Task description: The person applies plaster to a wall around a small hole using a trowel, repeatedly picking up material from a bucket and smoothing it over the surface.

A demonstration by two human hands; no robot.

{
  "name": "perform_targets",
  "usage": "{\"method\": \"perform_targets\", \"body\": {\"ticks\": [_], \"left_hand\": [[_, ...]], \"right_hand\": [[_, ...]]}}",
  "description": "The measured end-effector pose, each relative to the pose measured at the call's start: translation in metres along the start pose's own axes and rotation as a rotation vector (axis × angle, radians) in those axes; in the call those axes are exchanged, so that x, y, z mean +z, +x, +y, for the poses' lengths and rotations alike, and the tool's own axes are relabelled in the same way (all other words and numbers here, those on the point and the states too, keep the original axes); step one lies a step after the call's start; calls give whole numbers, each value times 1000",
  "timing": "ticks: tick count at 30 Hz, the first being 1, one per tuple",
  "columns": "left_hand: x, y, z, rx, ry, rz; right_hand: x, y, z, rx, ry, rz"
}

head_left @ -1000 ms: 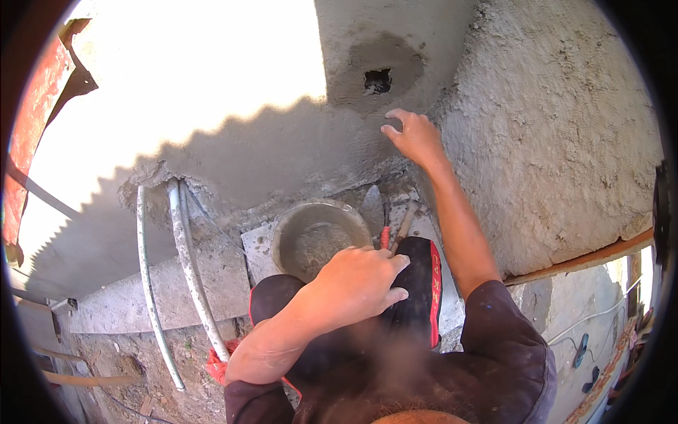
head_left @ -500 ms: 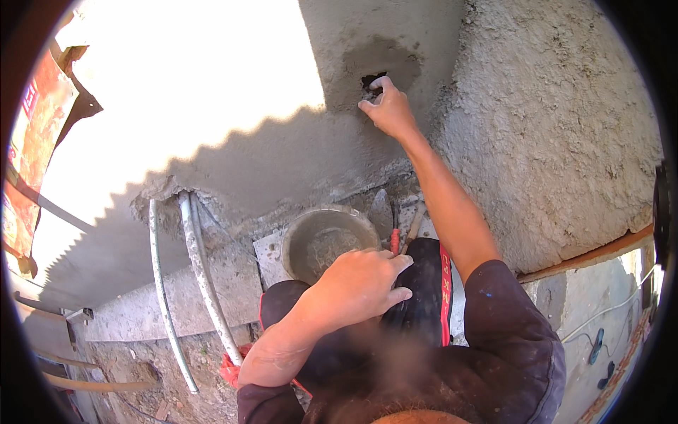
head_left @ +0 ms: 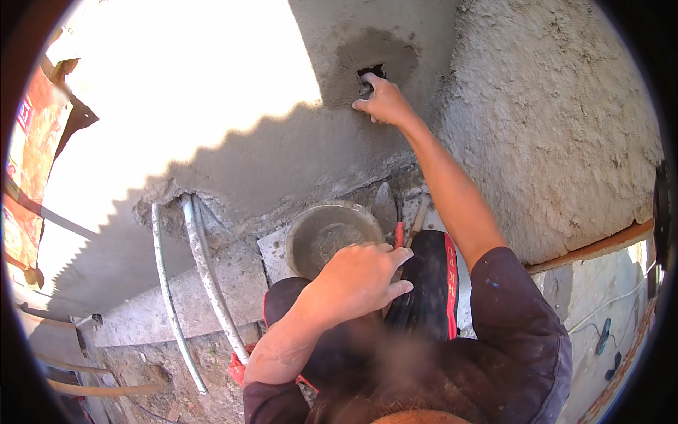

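Note:
My right hand (head_left: 387,104) reaches up to a dark ragged hole (head_left: 370,71) in the grey plastered wall (head_left: 282,148). Its index finger bends at the opening, with the thumb spread lower down by damp grey mortar; I see nothing gripped between them. Over my lap hovers my left hand (head_left: 353,279), palm down, thumb and index finger apart and no object visible in it. Behind that hand stands a round bucket (head_left: 304,222) with grey mortar inside, partly covered by the fingers. A trowel (head_left: 383,205) with a red handle (head_left: 400,233) lies beside the bucket.
A wooden handle (head_left: 421,212) lies right of the trowel. White conduits (head_left: 205,268) rise into a broken wall recess at left, near my left forearm. Rough plaster (head_left: 544,120) closes in the right side. An orange-red sack (head_left: 35,169) hangs at far left.
My right hand has shifted slightly at the hole, its index finger moving from the right side to the lower rim. My left hand keeps nearly the same pose. The view has tilted a little.

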State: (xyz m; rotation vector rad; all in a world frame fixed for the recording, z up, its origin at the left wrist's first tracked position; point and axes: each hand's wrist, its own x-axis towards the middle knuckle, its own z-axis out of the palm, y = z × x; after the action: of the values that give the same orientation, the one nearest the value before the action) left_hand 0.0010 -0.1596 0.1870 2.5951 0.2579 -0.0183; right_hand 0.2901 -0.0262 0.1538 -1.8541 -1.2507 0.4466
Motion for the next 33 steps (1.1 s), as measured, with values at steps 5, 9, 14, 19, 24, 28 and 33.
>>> {"method": "perform_targets", "body": {"ticks": [5,9,14,19,24,28,33], "left_hand": [[0,0,-1,3,4,15],[-4,-1,7,-1,1,8],[-4,2,6,-4,-6,-30],[-4,5,6,-41,36,-45],[-5,5,7,-55,25,-45],[-6,5,9,-49,4,-37],[-6,12,4,-61,33,-55]], "right_hand": [[19,-25,37,-190,21,133],[41,-86,95,-160,-236,350],[92,-133,141,96,-40,330],[94,-113,118,32,124,384],[42,-69,61,-238,163,713],[-1,-38,35,-271,37,813],[-6,-24,45,-293,-193,631]]}}
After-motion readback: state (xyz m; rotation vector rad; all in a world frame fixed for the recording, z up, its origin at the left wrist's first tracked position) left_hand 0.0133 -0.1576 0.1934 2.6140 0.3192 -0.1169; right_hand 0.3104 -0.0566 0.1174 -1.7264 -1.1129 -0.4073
